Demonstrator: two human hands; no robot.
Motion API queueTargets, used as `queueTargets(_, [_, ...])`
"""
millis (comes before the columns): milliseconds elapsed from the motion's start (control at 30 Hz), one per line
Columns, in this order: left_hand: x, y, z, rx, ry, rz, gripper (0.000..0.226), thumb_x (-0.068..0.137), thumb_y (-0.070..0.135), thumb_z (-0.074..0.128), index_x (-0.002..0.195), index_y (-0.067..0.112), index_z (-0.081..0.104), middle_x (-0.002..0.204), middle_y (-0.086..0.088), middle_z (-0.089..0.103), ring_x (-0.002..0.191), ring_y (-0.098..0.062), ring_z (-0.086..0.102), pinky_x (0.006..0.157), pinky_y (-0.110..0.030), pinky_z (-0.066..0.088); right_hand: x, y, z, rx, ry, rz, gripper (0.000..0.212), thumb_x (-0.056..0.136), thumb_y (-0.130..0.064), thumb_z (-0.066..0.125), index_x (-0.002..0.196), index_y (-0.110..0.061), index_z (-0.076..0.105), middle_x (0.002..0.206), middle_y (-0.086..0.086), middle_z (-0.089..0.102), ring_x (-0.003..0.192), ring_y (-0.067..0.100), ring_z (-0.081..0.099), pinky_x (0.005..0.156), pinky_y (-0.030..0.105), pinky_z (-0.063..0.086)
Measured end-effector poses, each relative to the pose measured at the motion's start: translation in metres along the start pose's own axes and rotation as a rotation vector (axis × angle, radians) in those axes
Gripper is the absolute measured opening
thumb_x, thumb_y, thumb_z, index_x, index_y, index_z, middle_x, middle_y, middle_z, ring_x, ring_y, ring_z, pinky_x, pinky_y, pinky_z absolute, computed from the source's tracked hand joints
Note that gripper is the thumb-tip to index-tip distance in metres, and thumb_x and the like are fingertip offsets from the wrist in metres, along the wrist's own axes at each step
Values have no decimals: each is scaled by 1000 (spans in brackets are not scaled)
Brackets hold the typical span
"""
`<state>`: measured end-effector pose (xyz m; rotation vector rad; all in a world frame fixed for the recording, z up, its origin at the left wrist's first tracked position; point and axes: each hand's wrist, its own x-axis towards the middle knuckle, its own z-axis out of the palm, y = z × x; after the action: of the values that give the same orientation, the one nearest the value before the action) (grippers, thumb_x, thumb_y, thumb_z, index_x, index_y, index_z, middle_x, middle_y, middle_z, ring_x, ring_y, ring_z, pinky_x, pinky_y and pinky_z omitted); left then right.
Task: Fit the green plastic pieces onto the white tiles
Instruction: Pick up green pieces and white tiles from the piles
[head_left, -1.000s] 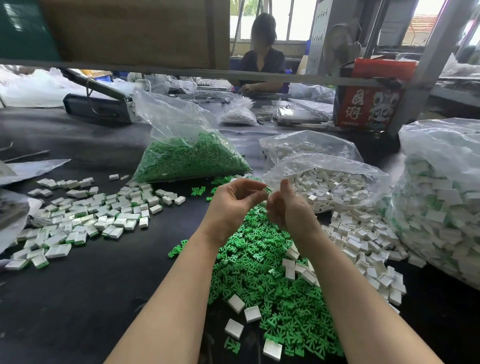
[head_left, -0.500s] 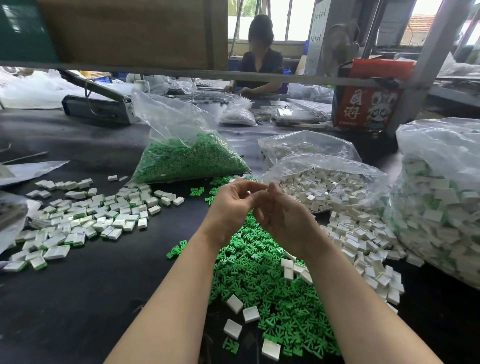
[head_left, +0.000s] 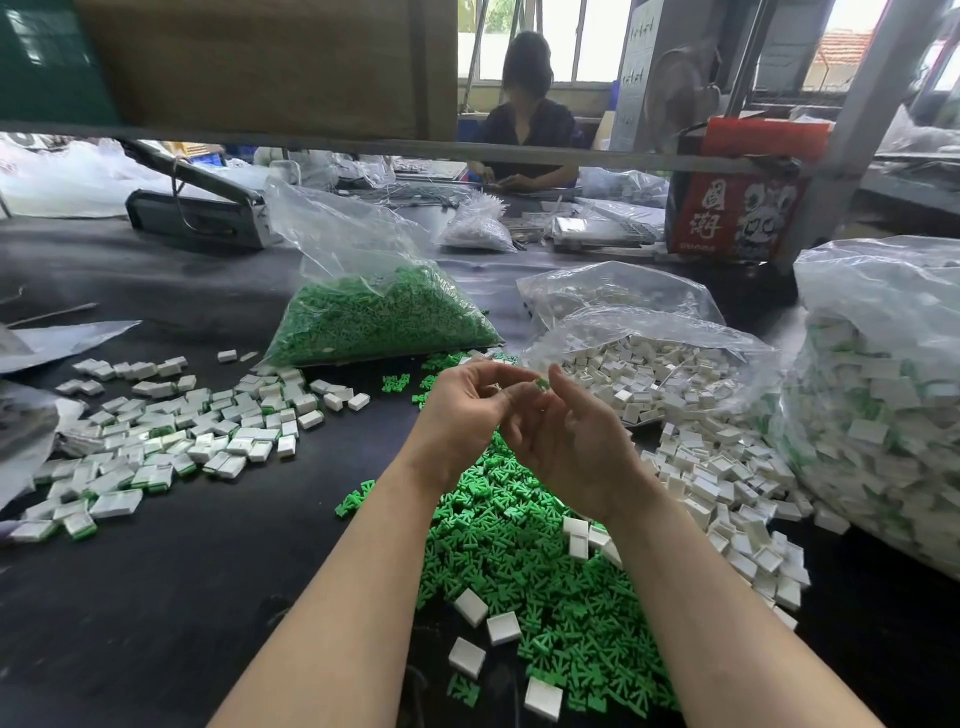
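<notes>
My two hands meet above a heap of loose green plastic pieces on the black table. My left hand has its fingers curled toward my right hand, whose thumb points up. Between their fingertips shows a small green piece, pinched by both hands. Any tile under it is hidden by the fingers. Loose white tiles lie spread to the right of the heap, and a few lie on it near my wrists.
White tiles with green edges are scattered at the left. Behind stand a bag of green pieces, an open bag of white tiles and a large bag at the right. A person sits across the table beyond a shelf rail.
My right hand has closed in against the left one and turned, and a green piece now shows at the fingertips. Both hands stay above the heap.
</notes>
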<state>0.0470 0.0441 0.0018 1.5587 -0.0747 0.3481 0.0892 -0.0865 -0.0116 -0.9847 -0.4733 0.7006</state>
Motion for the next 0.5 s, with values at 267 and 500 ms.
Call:
queueTargets(267, [0, 3, 2, 20, 61, -50, 7, 89, 7, 66, 87, 11, 72, 53, 0, 64, 43, -9, 55, 51, -17, 46, 1, 2, 2, 18, 11, -44, 39, 100, -37, 35, 107, -5, 57, 69, 5, 60, 65, 15, 56, 67, 25, 43])
queueTargets(500, [0, 7, 9, -11, 127, -87, 5, 78, 11, 62, 77, 11, 67, 55, -7, 58, 35, -10, 47, 42, -14, 39, -1, 0, 7, -186, 53, -55, 66, 92, -42, 40, 127, 13, 47, 69, 11, 53, 64, 16, 48, 61, 26, 35])
